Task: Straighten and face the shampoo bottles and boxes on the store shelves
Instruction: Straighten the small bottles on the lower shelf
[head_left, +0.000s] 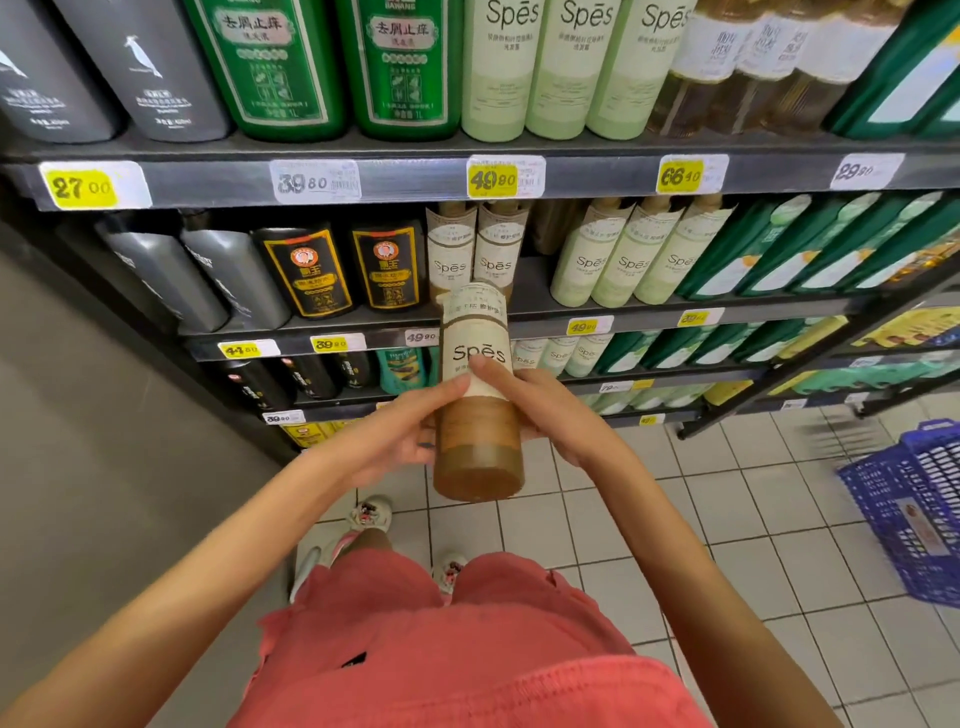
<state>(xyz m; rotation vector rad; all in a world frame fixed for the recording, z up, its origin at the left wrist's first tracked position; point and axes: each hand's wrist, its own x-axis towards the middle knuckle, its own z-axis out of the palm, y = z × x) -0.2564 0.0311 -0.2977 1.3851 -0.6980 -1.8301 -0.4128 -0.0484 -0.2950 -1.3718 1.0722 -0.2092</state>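
Both arms reach forward from the body and meet in front of the shelving. The left hand (400, 436) cups the left side of a brown Spēs bottle (475, 452), thumb laid across the lower edge of its cream label, the other fingers (427, 446) curled underneath. The right hand (556, 415) wraps the opposite side, thumb pressed on the label just below the brand name, so both hands are clamped on the one bottle. It is held in the air, off any shelf, just in front of the middle shelf's (535, 299) front edge. The bottle is tilted – cap end toward the shelving, base toward the person, label up.

Right behind it, two matching brown bottles (475, 249) stand upright at that shelf's front edge. To their right lies a bare strip of shelf, then a row of pale green Spēs bottles (623, 260); black-and-gold bottles (343, 270) stand to the left. A blue basket (914, 514) sits on the tiled floor (727, 525) well to the right of the arms.
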